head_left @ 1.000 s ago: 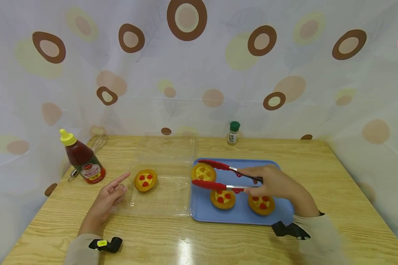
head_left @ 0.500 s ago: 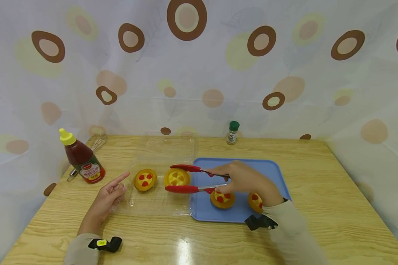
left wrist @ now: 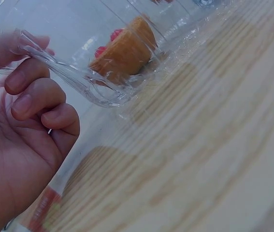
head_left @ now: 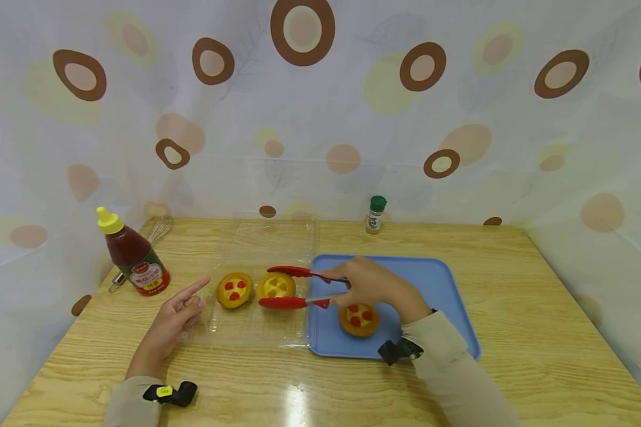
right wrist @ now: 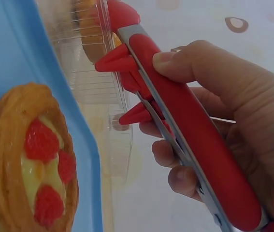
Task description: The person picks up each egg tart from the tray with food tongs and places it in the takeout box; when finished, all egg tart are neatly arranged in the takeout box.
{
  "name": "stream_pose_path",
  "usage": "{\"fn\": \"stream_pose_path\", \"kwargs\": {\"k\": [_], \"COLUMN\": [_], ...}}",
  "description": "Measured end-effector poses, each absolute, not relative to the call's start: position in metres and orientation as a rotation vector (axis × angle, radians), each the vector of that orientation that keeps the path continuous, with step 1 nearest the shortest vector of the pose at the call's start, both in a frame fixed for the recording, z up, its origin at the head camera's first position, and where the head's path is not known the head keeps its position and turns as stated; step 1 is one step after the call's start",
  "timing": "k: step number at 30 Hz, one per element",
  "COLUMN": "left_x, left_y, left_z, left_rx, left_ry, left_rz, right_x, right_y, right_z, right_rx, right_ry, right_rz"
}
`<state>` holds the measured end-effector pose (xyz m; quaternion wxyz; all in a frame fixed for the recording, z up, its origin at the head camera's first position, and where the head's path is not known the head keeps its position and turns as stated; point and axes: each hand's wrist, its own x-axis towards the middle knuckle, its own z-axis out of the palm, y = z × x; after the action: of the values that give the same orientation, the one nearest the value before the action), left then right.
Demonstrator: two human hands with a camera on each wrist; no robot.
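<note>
My right hand (head_left: 371, 281) grips red-tipped tongs (right wrist: 190, 130), thumb on the upper arm and fingers under the lower one. The tongs' red heads lie either side of an egg tart with yellow wedges (head_left: 276, 287), inside the clear plastic container (head_left: 246, 329). To its left sits a tart with red pieces (head_left: 234, 290). At the container's left edge, my left hand (head_left: 173, 320) holds the plastic rim, index finger stretched over the side and the other fingers curled, as the left wrist view shows. Another red-topped tart (right wrist: 35, 159) lies on the blue tray (head_left: 432, 284), below my right hand.
A sauce bottle with a yellow cap (head_left: 137, 261) stands at the left, a whisk (head_left: 160, 230) behind it. The container's raised lid (head_left: 272, 237) is at the back. A green-capped seasoning jar (head_left: 375, 214) stands by the patterned backdrop. My right forearm covers the tray's front right part.
My right hand has carried the yellow-topped tart in the tongs leftward from the tray into the container, beside the first tart. My left hand has stayed put.
</note>
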<state>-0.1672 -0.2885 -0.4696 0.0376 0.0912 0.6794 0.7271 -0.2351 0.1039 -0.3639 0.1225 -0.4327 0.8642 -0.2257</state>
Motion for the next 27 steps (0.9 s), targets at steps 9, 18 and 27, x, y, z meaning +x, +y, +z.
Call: {"fn": "stream_pose_path", "kwargs": {"k": [9,18,27], "left_x": [-0.168,-0.168,-0.168], "left_y": [-0.287,-0.288,-0.287], "left_z": [-0.469,-0.469,-0.469], "left_rx": [0.307,0.315,0.335], "left_ry": [2.087,2.093,2.075], "left_rz": [2.243,2.231,2.257], "right_x": [-0.24,-0.244,-0.244], "right_y": [0.095,0.086,0.075], "right_z": [-0.363,-0.352,-0.34], "right_rx": [-1.243,-1.283,-1.249], "right_ry": [2.545,2.548,2.58], "right_rz": [-0.58,-0.455,-0.285]}}
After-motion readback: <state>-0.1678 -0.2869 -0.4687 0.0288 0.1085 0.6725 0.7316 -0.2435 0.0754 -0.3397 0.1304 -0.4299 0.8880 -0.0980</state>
